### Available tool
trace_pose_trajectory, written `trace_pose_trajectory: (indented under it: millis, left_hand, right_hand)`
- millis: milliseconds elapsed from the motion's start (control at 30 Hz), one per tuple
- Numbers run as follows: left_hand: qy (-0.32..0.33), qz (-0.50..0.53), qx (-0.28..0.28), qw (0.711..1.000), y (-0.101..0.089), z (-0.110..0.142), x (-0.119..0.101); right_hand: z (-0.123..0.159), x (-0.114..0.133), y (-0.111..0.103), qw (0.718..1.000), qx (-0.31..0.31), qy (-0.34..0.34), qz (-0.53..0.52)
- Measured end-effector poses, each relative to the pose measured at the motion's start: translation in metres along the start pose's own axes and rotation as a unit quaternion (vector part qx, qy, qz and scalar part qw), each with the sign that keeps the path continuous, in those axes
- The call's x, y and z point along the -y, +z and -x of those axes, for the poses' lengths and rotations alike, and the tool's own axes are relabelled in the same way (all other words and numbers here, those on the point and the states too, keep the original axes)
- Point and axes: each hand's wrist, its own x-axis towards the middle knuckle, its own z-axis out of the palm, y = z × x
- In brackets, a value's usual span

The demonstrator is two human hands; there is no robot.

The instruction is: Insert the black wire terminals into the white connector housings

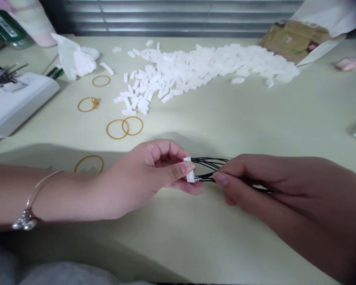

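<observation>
Between the thumb and fingers of my left hand is a small white plug connector housing. Several thin black wires run from its right side toward my right hand. My right thumb and forefinger are pinched on the wires close to the housing, at its lower end. A short bare metal terminal shows at the lower wires, by the housing's edge; how deep it sits I cannot tell. The rest of the wires passes under my right palm and is mostly hidden.
A long heap of white connector housings spreads along the back, beside a brown and white bag. Rubber bands lie left of centre. At the left are a white box, crumpled tissue and a green bottle.
</observation>
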Motion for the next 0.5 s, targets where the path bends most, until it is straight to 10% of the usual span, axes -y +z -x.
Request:
trace_pose_trajectory:
  millis: [500]
  left_hand:
    - [0.008, 0.024, 0.005, 1.000, -0.0008, -0.0020, -0.0007]
  right_hand:
    - [-0.0039, 0.0014, -0.0037, 1.000, 0.005, -0.023, 0.006]
